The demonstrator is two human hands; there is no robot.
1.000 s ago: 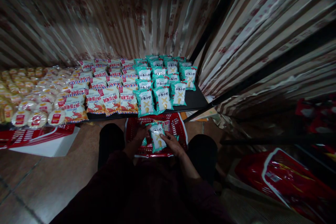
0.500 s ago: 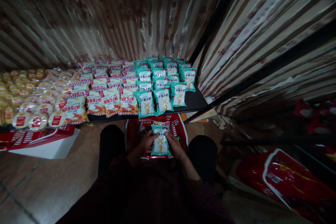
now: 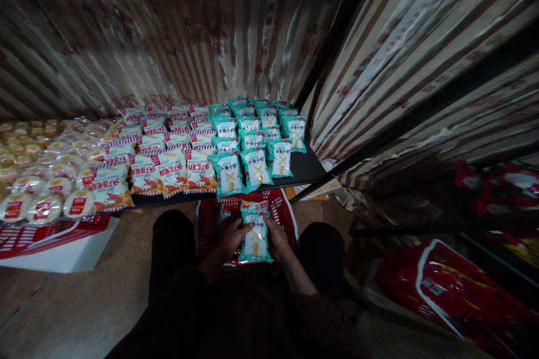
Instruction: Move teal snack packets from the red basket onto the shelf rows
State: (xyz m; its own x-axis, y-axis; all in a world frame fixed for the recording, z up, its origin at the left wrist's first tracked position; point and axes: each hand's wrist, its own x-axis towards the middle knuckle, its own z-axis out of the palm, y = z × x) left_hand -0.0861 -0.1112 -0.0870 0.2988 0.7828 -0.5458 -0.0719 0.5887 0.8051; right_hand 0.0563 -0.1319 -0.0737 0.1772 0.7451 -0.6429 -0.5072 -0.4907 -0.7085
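Observation:
Between my knees, a teal-and-white snack bag (image 3: 256, 241) is held upright with its printed front facing up at me. My left hand (image 3: 233, 235) grips its left edge, the thumb lying over the front. On the opposite edge my right hand (image 3: 277, 237) closes around the bag. Just behind it shows the top of an orange-and-white snack bag (image 3: 255, 206); whether my fingers touch that one I cannot tell. Below both hands stands a red plastic basket (image 3: 288, 219), its inside mostly hidden by my hands and the bag.
A black shelf (image 3: 311, 171) ahead carries rows of teal snack bags (image 3: 229, 173), orange-and-white bags (image 3: 201, 168) and round wrapped cakes (image 3: 44, 208). Black metal bars (image 3: 357, 151) slant across the right. Another red basket (image 3: 421, 275) is at lower right, one more (image 3: 88, 227) at left under the shelf.
The view has shifted slightly, so the shelf sits a little lower and further left. Both hands still hold the teal snack bag, nearly unmoved over the basket.

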